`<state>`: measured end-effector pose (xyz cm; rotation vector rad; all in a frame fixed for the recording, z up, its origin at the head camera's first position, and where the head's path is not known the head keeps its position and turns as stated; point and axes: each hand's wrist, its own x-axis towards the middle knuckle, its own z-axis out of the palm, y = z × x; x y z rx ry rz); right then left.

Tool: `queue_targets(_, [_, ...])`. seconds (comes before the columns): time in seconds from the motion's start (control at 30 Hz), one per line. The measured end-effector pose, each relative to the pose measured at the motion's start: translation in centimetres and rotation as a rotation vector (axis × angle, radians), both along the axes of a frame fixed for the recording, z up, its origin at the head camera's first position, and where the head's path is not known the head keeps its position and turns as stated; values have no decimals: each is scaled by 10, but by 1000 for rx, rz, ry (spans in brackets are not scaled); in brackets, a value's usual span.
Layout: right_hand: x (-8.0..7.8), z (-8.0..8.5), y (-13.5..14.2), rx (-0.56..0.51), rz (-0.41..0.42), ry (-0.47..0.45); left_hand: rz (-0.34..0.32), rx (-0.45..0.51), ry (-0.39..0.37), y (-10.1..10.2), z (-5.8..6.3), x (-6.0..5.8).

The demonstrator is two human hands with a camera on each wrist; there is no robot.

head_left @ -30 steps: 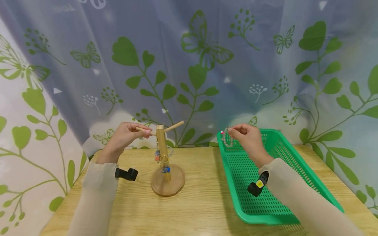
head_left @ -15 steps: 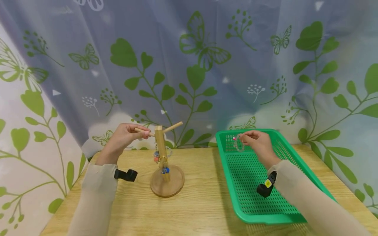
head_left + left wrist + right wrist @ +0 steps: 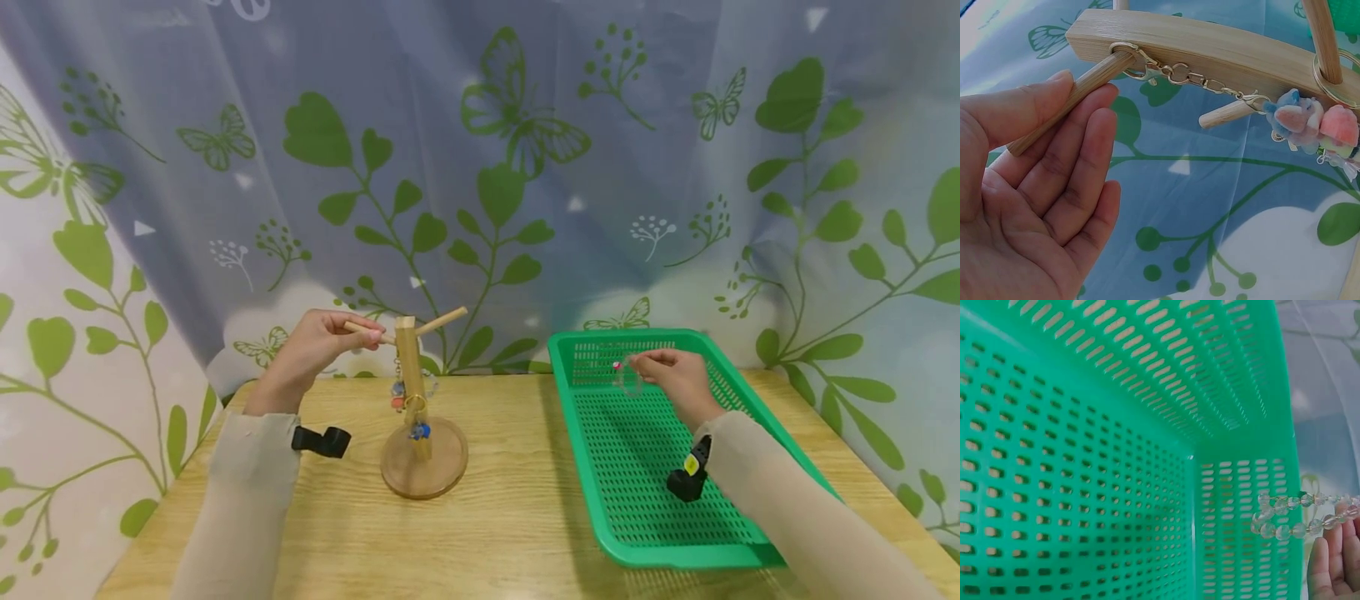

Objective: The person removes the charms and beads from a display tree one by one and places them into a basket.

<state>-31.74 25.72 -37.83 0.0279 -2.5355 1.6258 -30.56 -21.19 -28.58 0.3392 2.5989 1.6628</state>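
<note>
Wood-grain table (image 3: pixel 510 500): right hand (image 3: pixel 678 382) pinches a clear beaded bracelet (image 3: pixel 1299 530), hanging left of that grip near the far edge of the green plastic basket (image 3: pixel 675 557); left hand (image 3: pixel 315 348) pinches a round wooden peg (image 3: pixel 1094 79)

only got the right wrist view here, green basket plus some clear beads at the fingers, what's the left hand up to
Observer: The left hand holds a wooden peg that sticks out from an upright post.
Operator: anything on that peg
Observer: Yes, the ring of a plush keychain goes around it, close to the post.
Operator: is the bracelet all clear beads
Observer: No, the head view shows a small pink piece on it, on the side away from the right hand.
</note>
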Motion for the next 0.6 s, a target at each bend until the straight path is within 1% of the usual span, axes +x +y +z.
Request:
queue_targets(0.17, [-1,-9,10,-23,30,-57,-8,10,0,-1,0,-1])
queue_targets(0.33, [-3,-19,17,-38,53,-139,-13,28,-10,-2,0,-1])
queue_targets(0.47, [-6,-26,20,-43,78,-201,-16,30,-11,-2,0,-1])
queue_targets(0.6, [-9,-29,19,-34,98,-251,-22,33,-1,-3,-1,-2])
